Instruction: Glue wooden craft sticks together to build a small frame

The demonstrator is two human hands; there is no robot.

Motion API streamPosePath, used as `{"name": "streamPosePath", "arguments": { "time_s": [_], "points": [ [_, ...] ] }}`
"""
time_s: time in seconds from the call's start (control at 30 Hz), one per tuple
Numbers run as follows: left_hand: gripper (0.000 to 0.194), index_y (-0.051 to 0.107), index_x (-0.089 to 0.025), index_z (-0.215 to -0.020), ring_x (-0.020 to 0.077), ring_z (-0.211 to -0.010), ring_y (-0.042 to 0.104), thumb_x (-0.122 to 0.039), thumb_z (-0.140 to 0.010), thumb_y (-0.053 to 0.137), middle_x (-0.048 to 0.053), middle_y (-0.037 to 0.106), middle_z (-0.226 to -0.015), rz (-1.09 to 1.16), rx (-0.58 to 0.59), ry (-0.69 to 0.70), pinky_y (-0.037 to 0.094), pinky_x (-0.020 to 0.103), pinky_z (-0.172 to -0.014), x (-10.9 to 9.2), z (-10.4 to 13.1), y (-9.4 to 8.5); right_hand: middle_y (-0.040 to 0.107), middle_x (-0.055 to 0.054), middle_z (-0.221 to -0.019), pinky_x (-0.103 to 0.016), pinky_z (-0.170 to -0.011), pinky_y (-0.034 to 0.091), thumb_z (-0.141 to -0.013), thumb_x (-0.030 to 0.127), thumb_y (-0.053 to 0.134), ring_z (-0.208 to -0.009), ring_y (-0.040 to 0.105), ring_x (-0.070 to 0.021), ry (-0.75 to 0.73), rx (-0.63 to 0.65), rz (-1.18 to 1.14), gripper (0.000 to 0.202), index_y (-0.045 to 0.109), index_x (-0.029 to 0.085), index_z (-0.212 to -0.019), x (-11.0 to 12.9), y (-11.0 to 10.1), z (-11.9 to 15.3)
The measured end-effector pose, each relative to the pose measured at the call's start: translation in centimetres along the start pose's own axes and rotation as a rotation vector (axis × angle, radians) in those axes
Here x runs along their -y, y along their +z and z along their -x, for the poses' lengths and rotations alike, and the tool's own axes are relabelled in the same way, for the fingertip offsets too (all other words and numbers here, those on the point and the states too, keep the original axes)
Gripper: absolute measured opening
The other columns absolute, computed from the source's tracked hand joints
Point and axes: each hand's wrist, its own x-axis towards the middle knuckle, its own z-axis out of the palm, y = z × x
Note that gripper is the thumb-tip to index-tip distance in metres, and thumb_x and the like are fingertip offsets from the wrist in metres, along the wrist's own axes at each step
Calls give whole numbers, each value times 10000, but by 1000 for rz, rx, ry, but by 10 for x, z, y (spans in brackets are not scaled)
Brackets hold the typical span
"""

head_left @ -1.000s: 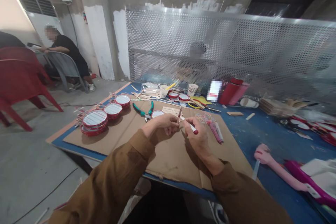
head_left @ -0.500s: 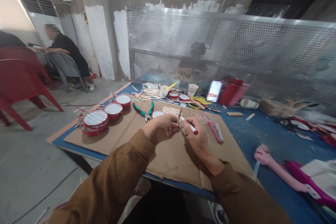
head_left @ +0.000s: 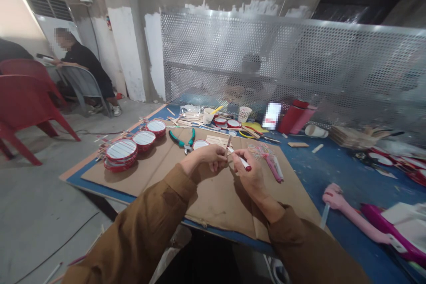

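Observation:
Above the cardboard sheet (head_left: 213, 199), my left hand (head_left: 213, 157) pinches a small thin wooden stick (head_left: 228, 142) that stands upright. My right hand (head_left: 248, 168) is closed around a white pen-like tool (head_left: 242, 160) with a red end, its tip pointing toward the stick. Teal-handled pliers (head_left: 183, 142) lie open to the left of my hands. Further left sit stacked red-rimmed round pieces (head_left: 120, 150) with pale strips across them. Behind my hands lie flat wooden sticks (head_left: 218, 140), and to the right is a pink tool (head_left: 273, 168).
Paper cups (head_left: 244, 114), a lit phone (head_left: 271, 116) and a red bottle (head_left: 293, 116) stand at the back, before a perforated metal screen (head_left: 206, 53). A pink-handled object (head_left: 356, 217) lies at the right. A person (head_left: 84, 62) sits at the far left.

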Motion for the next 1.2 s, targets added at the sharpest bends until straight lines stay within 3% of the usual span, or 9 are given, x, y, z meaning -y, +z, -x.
{"name": "streamPosePath", "arguments": {
  "time_s": [0.5,0.83,1.2],
  "points": [
    [88,482,-157,-774,73,-401,528,-187,-852,509,-60,526,-542,-10,-20,15,458,185,-444,-3,4,2,575,2,-592,-275,-559,411,-880,411,485,-584,558,-171,7,-10,25,245,578,212,-772,3,-2,-1],
    [131,504,-152,-791,70,-388,516,-256,-817,578,-64,520,-547,10,-21,38,445,185,-442,1,0,2,602,-11,-656,-275,-586,409,-875,398,491,-629,565,-168,18,-38,18,237,575,197,-781,4,-4,-3],
    [58,504,-151,-800,67,-386,518,-168,-854,488,-61,531,-542,-15,-40,23,439,175,-441,1,0,3,614,-14,-692,-260,-577,415,-875,404,489,-610,560,-151,34,-69,21,247,590,190,-804,5,-8,-5]
  ]
}}
